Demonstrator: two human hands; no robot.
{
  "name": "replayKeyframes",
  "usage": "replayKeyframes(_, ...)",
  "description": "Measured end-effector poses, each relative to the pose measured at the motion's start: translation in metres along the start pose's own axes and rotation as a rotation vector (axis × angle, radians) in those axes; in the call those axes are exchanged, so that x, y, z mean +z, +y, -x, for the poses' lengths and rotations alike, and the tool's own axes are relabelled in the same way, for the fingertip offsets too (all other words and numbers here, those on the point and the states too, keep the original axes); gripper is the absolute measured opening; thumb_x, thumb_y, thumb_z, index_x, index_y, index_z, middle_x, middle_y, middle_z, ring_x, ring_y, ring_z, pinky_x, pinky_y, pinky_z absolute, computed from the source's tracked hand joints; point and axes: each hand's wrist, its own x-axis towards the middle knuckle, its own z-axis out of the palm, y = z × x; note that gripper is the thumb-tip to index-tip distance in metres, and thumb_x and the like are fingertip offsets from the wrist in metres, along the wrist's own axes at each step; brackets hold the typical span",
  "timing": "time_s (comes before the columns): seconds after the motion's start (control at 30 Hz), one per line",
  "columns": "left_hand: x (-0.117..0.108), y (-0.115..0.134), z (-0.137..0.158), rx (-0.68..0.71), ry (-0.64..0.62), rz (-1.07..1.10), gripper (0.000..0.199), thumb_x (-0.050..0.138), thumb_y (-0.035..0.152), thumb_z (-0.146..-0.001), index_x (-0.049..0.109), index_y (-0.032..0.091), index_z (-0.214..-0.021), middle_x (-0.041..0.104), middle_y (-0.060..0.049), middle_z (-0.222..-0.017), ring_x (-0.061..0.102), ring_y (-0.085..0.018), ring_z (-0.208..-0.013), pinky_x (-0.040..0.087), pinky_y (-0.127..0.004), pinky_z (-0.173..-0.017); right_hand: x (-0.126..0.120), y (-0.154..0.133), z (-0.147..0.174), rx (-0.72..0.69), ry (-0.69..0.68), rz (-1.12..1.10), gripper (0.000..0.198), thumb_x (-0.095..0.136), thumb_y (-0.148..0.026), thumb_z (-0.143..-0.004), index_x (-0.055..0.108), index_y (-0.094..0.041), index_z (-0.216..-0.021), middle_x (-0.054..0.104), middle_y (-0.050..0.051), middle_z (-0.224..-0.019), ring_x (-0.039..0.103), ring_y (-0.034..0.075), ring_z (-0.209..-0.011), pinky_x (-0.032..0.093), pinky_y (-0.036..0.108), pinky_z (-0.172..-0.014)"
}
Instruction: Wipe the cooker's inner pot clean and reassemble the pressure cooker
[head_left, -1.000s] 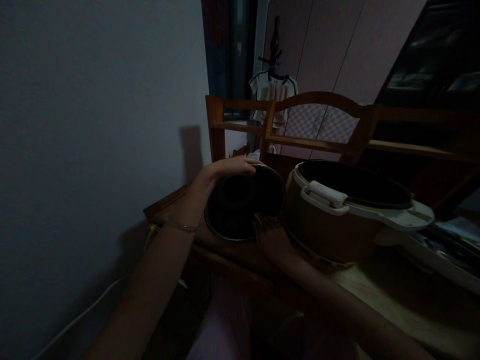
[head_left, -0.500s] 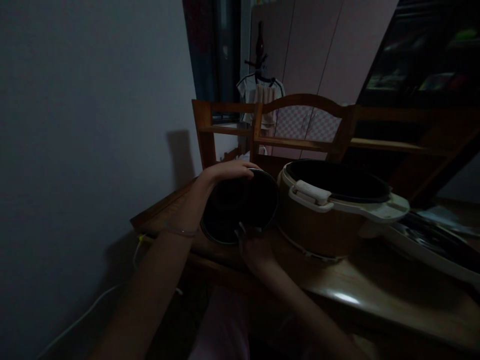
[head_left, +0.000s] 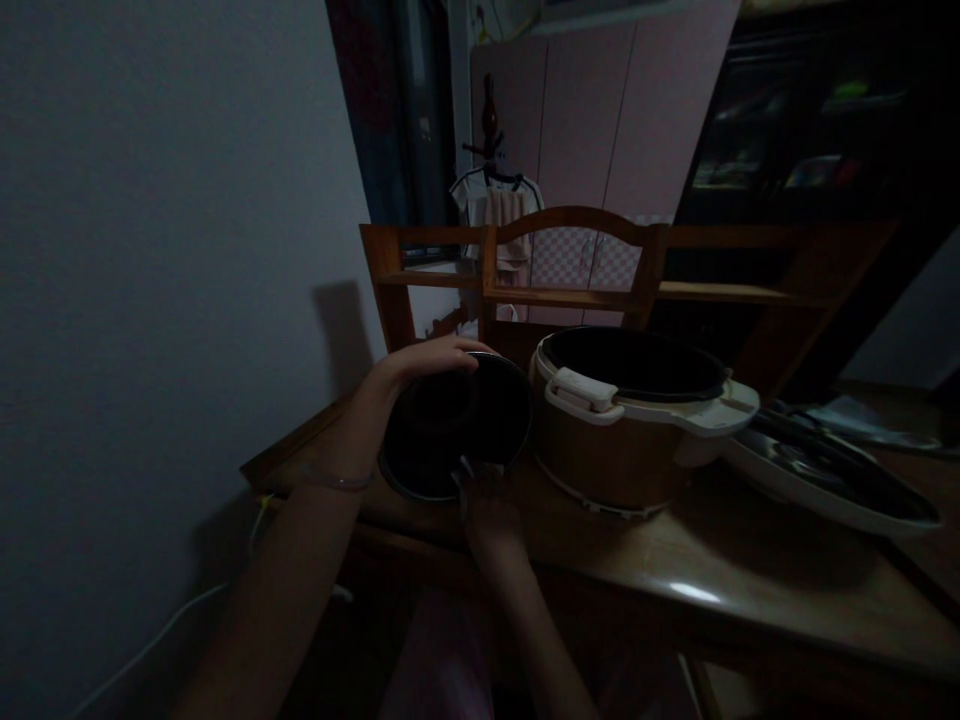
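Left grip (head_left: 431,356) half-curled on the rim of a black pot (head_left: 480,420) just beneath, I apparently steady its tilt so the opening faces my right grip (head_left: 491,515), closed on a pale cloth (head_left: 466,474), an electric cooker (head_left: 600,450) further right.

One head-worn camera looks forward and down from above, near the hands (head_left: 429,358), facing across the desk (head_left: 727,565).
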Motion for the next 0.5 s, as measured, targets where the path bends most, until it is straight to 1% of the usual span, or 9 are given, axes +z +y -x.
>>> replayKeyframes(0.17, -0.0013, -0.0057, -0.0028, -0.011, -0.009, 0.051, 0.059, 0.052, 0.020, -0.073, 0.057, 0.018, -0.131, 0.063, -0.001, -0.129, 0.056, -0.022, -0.118, 0.045, -0.026, -0.099, -0.0016, -0.0005, 0.0005, -0.010, 0.014, -0.006, 0.046, 0.050, -0.007, -0.091, 0.054, -0.021, -0.135, 0.050, 0.009, -0.144, 0.042, 0.023, -0.135, 0.032, 0.047, -0.114)
replayKeyframes(0.27, -0.0019, -0.0048, -0.0031, -0.040, -0.015, 0.094, 0.060, 0.053, 0.020, -0.073, 0.056, 0.019, -0.133, 0.063, -0.001, -0.129, 0.058, -0.022, -0.116, 0.047, -0.026, -0.097, 0.0000, -0.0002, 0.0011, -0.007, 0.027, -0.007, 0.048, 0.051, -0.005, -0.090, 0.053, -0.020, -0.135, 0.048, 0.009, -0.145, 0.043, 0.023, -0.135, 0.032, 0.047, -0.114)
replayKeyframes(0.4, -0.0055, -0.0018, -0.0051, -0.063, -0.012, 0.112, 0.059, 0.056, 0.020, -0.072, 0.059, 0.019, -0.131, 0.064, -0.001, -0.129, 0.058, -0.023, -0.117, 0.047, -0.028, -0.098, 0.0055, 0.0012, 0.0013, 0.007, 0.051, -0.005, 0.046, 0.051, -0.006, -0.091, 0.055, -0.022, -0.134, 0.050, 0.008, -0.144, 0.044, 0.027, -0.134, 0.035, 0.050, -0.112)
replayKeyframes(0.5, -0.0094, -0.0021, -0.0082, -0.087, -0.027, 0.145, 0.059, 0.057, 0.020, -0.071, 0.060, 0.021, -0.130, 0.065, 0.000, -0.126, 0.059, -0.023, -0.115, 0.047, -0.028, -0.097, 0.0054, 0.0013, 0.0012, -0.017, 0.056, -0.005, 0.047, 0.051, -0.007, -0.090, 0.054, -0.021, -0.135, 0.050, 0.009, -0.144, 0.043, 0.027, -0.134, 0.036, 0.051, -0.112)
